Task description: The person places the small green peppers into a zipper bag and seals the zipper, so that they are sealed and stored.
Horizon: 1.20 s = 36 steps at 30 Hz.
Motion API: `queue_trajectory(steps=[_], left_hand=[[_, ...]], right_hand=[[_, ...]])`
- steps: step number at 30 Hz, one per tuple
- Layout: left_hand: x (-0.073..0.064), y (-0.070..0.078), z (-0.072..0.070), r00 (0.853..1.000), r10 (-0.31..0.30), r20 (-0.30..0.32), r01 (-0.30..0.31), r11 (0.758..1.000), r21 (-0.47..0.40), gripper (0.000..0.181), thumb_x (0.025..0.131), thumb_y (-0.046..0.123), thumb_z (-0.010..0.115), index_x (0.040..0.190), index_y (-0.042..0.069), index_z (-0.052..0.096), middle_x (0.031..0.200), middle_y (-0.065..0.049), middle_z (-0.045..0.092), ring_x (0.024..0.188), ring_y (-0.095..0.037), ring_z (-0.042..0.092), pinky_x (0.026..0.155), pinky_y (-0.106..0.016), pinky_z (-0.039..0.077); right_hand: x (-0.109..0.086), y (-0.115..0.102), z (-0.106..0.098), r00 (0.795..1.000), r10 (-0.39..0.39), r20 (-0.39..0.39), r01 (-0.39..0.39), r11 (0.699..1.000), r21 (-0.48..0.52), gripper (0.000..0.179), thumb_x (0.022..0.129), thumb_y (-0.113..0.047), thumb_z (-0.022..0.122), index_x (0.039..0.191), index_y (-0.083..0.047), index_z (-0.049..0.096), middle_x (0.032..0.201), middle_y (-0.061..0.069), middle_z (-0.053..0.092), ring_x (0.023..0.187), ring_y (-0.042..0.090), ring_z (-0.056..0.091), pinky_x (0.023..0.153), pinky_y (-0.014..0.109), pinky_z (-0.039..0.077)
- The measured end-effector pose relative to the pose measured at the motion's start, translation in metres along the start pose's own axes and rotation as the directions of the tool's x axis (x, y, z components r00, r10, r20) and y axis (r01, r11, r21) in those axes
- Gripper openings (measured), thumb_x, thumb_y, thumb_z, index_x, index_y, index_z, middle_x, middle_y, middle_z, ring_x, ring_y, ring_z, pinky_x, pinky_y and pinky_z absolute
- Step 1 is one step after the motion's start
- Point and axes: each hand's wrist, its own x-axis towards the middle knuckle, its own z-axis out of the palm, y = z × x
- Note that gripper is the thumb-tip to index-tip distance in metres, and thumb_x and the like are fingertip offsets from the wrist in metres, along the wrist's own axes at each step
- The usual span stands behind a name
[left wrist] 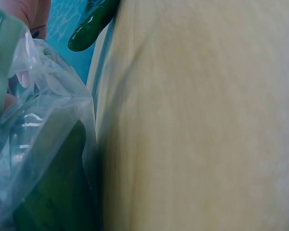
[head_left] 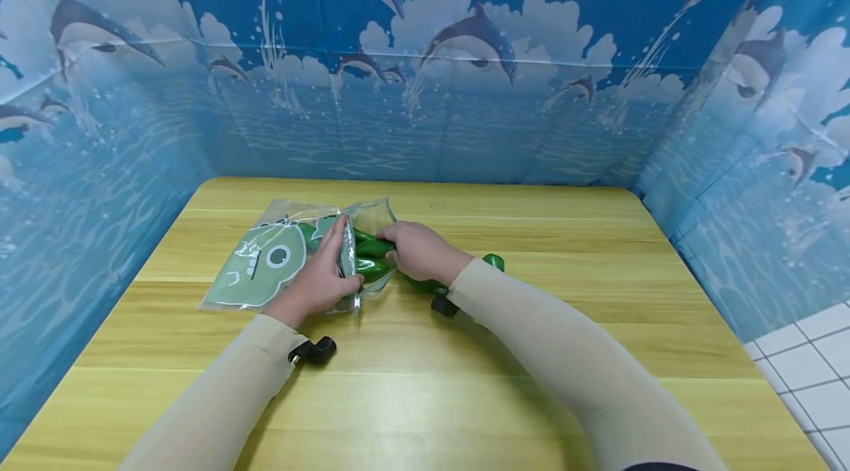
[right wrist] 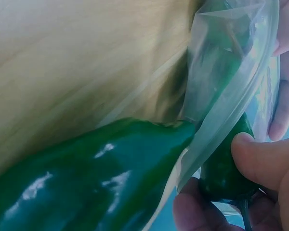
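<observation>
A clear zip bag (head_left: 229, 283) printed with a pale green cartoon face lies on the table, its mouth facing right. My left hand (head_left: 315, 279) grips the bag's mouth, thumb on the near side and fingers on the far side. Glossy green peppers (head_left: 372, 268) show within the opening. At that opening, my right hand (head_left: 425, 249) pinches a green pepper (right wrist: 224, 173) near its stem, between thumb and fingers. Another large green pepper (right wrist: 101, 168) lies just outside the bag, mostly hidden under the right forearm in the head view.
The wooden table (head_left: 531, 382) has a dolphin-printed curtain (head_left: 451, 124) behind it and along both sides. A green pepper end (head_left: 493, 261) sticks out beyond the right forearm. White floor tiles (head_left: 810, 353) show at the right.
</observation>
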Motion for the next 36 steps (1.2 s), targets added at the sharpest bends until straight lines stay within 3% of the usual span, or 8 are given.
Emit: queue_trajectory(steps=[18,24,29,36], left_hand=[[0.000,0.000,-0.001,1.000,0.013,0.003,-0.013,1.000,-0.003,0.116,0.086,0.023,0.071,0.171,0.022,-0.009,0.179,-0.011,-0.006,0.162,-0.045,0.012,0.121,-0.069,0.031],[0.001,0.001,0.000,1.000,0.020,0.003,-0.020,1.000,-0.005,0.116,0.086,0.022,0.071,0.171,0.021,-0.008,0.179,-0.010,-0.006,0.163,-0.043,0.011,0.122,-0.068,0.031],[0.001,0.002,0.000,1.000,0.019,0.001,-0.019,1.000,-0.007,0.116,0.086,0.021,0.071,0.171,0.021,-0.008,0.179,-0.009,-0.005,0.162,-0.043,0.011,0.122,-0.068,0.031],[0.001,0.001,0.002,1.000,0.021,0.011,-0.021,1.000,-0.004,0.117,0.086,0.023,0.071,0.171,0.023,-0.009,0.179,-0.007,-0.008,0.161,-0.045,0.014,0.118,-0.070,0.036]], right_hand=[[0.008,0.000,0.009,1.000,0.018,0.005,-0.018,0.998,-0.053,0.050,0.107,-0.020,0.062,0.155,-0.013,0.054,0.148,0.007,0.065,0.129,0.026,0.065,0.109,0.042,0.053],[0.011,-0.001,0.010,1.000,-0.002,0.013,0.003,0.998,-0.070,0.048,0.106,-0.008,0.059,0.154,-0.009,0.054,0.144,0.010,0.066,0.127,0.026,0.066,0.109,0.040,0.053],[0.011,-0.001,0.010,0.999,0.026,0.039,-0.022,0.994,-0.104,0.059,0.101,0.000,0.060,0.158,-0.011,0.050,0.147,0.014,0.061,0.126,0.024,0.061,0.106,0.036,0.055],[0.013,-0.007,0.009,1.000,0.010,0.005,-0.009,0.995,-0.102,0.047,0.105,-0.011,0.062,0.152,-0.009,0.057,0.143,0.009,0.067,0.127,0.024,0.063,0.109,0.039,0.053]])
